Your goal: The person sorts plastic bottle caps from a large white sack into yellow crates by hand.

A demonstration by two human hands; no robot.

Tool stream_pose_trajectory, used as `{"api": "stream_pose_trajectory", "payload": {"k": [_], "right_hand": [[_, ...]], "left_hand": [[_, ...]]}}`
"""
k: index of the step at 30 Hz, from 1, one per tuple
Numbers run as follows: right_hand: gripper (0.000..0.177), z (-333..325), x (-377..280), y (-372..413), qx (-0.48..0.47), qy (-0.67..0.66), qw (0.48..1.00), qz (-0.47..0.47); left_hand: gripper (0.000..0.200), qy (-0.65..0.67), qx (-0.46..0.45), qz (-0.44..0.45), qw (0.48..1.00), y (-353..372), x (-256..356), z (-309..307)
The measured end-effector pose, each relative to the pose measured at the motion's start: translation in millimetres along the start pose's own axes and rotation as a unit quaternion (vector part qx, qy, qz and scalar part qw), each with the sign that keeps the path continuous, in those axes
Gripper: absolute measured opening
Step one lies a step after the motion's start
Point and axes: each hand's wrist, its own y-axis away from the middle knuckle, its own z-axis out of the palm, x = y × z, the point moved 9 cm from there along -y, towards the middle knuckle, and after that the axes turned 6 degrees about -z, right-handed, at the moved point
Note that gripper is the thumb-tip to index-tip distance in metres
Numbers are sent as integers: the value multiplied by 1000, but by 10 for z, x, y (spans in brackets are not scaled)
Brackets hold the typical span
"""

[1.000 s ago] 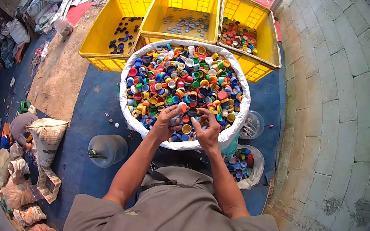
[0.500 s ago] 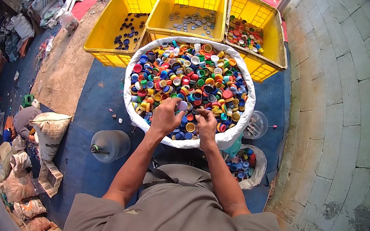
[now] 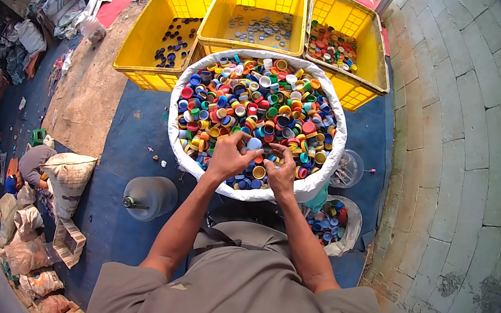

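Note:
A round white-rimmed sack (image 3: pixel 343 128) is filled with bottle caps (image 3: pixel 242 100) of many colours. Above its near part, my left hand (image 3: pixel 231 157) is closed on a light blue cap (image 3: pixel 254 144) between thumb and fingers. Close by on the right, my right hand (image 3: pixel 281 169) has its fingers curled over the caps, its tips near those of the left; whatever lies between them is too small to make out.
Beyond the sack stand three yellow crates (image 3: pixel 251 46) with sorted caps. A clear jug (image 3: pixel 150 198) lies at left, a smaller cap bag (image 3: pixel 353 230) and a clear tub (image 3: pixel 347 169) at right. A block wall (image 3: pixel 457 161) borders the right; a person (image 3: pixel 35 164) bends at far left.
Both hands have drawn closer together. The cap in my left hand has shifted slightly right and now shows light blue. The person at far left has moved a little.

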Motion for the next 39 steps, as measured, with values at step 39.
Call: {"api": "stream_pose_trajectory", "payload": {"k": [39], "right_hand": [[44,322,638,141,33,-579,754,307]], "left_hand": [[44,788,-113,-328,509,92,-853,630]]}}
